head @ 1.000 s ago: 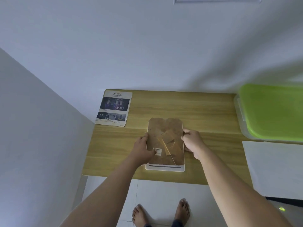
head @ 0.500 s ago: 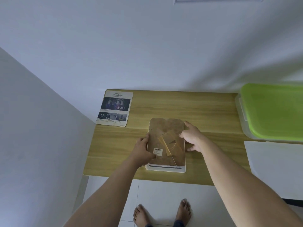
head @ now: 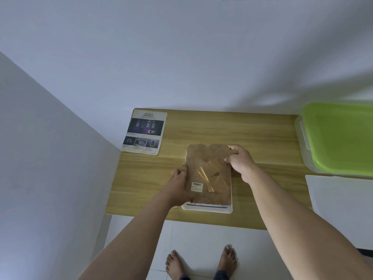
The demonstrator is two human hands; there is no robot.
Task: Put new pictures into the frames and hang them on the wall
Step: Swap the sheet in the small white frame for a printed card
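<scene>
On one table (head: 252,134), left hand (head: 179,182) and right hand (head: 241,164) both grip the one face-down frame (head: 205,158).

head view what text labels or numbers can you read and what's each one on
"SAFETY": heading of the printed sheet on the table.
Smaller captions on that sheet: too small to read.
Barcode sticker on the frame backing: print too small to read.

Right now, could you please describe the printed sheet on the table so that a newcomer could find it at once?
Start at the wooden table against the white wall. At its far left corner, apart from the picture frame near the front edge, lies the printed sheet. It alone is headed SAFETY above car photos; the frame shows a brown back with a barcode label.
</scene>
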